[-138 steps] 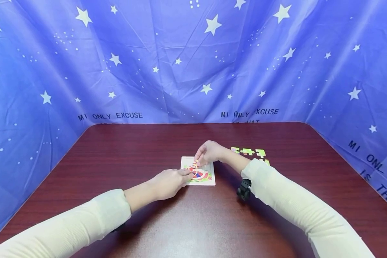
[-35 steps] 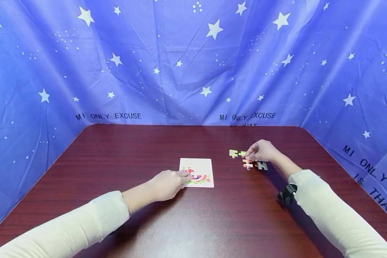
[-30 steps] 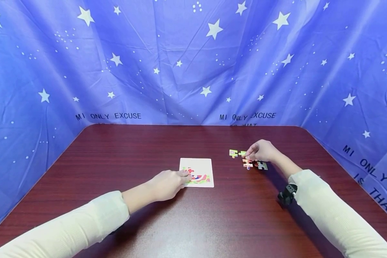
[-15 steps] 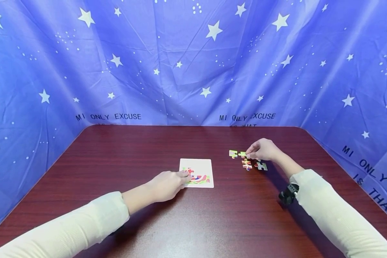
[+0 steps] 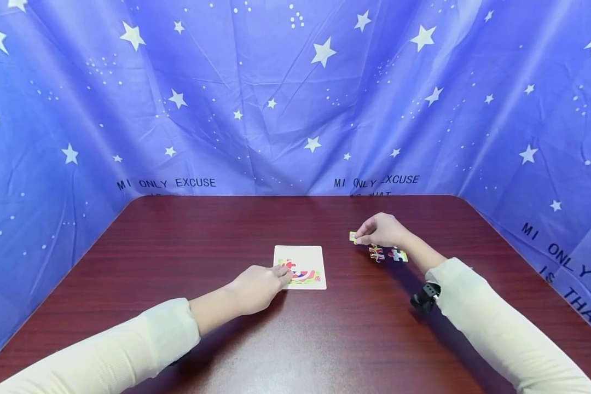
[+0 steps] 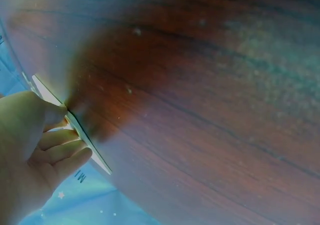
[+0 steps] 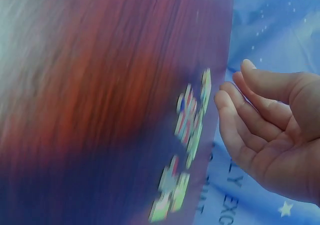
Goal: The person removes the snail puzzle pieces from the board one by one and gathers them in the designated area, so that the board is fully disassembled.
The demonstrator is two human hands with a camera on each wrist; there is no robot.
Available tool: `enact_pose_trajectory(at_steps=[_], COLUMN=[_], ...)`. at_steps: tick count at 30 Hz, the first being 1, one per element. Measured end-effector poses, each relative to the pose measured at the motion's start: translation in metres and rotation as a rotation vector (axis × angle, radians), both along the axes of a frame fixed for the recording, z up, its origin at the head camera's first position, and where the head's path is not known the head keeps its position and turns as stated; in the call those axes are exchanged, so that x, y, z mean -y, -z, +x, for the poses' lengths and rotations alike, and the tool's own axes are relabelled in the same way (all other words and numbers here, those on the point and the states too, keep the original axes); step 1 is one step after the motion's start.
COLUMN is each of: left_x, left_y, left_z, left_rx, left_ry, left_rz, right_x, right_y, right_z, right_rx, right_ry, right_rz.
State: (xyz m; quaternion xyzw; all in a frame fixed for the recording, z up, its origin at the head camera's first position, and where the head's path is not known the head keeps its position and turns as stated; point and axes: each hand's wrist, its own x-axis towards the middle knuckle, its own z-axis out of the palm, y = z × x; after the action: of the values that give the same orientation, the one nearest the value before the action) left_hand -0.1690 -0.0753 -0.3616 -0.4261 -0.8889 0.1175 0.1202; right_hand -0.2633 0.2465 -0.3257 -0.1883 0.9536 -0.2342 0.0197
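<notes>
Blue cloth printed with white stars and black lettering, a curtain [image 5: 276, 71], hangs round the far side and both flanks of a dark red, wood-grained desk [image 5: 285, 339]. Near the middle lies a square white puzzle board [image 5: 300, 255], its lower part filled with a red, blue and green picture [image 5: 305, 276], the upper part plain white. The person's left hand [image 5: 256, 287] rests its fairly straight fingers on the board's left side, the thumb by the edge.

Off to the right, well apart from the board, loose jigsaw pieces lie on the desk: one green-edged piece [image 5: 353, 237], a red-and-yellow piece [image 5: 376, 253] and, further right, a paler piece [image 5: 398, 255]. The right hand [image 5: 381, 231] hangs above this group, its fingertips by the green-edged piece; its fingers are loosely bent, thumb apart, with nothing between them. Both arms wear pale sleeves [image 5: 123, 342], and a black device [image 5: 424, 298] sits under the right cuff.
</notes>
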Motion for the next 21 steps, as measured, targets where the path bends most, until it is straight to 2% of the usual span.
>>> enact_pose_trajectory(at_steps=[6, 15, 17, 21], left_x=[-0.001, 0.003, 0.005, 0.012], left_y=[0.000, 0.004, 0.004, 0.004], left_z=[0.004, 0.008, 0.008, 0.008], left_rx=[-0.012, -0.030, -0.023, 0.041], left_ry=[0.016, 0.030, 0.040, 0.035], left_rz=[0.005, 0.050, 0.078, 0.146], right_x=[0.022, 0.053, 0.060, 0.075], right_y=[0.002, 0.004, 0.003, 0.002], right_z=[-0.001, 0.002, 0.003, 0.003], right_rx=[0.054, 0.056, 0.057, 0.051], right_ry=[-0.035, -0.114, -0.133, -0.157], right_rz=[-0.037, -0.032, -0.023, -0.003])
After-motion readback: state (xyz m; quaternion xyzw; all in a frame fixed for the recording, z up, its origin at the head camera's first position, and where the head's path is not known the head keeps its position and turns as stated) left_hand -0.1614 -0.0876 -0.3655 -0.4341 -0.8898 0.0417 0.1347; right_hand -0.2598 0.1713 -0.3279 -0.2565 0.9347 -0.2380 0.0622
